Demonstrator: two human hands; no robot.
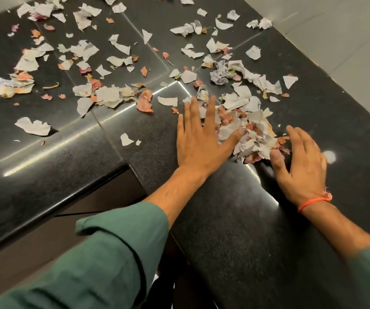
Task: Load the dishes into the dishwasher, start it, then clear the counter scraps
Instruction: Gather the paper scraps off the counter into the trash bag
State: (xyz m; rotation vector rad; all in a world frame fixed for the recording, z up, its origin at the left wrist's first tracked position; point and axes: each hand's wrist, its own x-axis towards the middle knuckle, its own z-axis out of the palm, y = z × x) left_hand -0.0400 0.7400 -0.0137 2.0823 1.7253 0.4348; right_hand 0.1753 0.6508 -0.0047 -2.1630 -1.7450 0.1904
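- You can read no writing on the torn scraps.
- Your left hand lies flat, fingers spread; your right hand is cupped, unclenched — the scrap pile sits between them, right of centre on the counter.

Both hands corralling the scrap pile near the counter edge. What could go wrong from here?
1. The gathered pile sits close to the counter's front edge; pulling it nearer may spill scraps over.
2. The left hand and right hand lie flat and open, so light paper could slip between the fingers.
3. Many scattered scraps lie far to the left; one sweep likely misses them.
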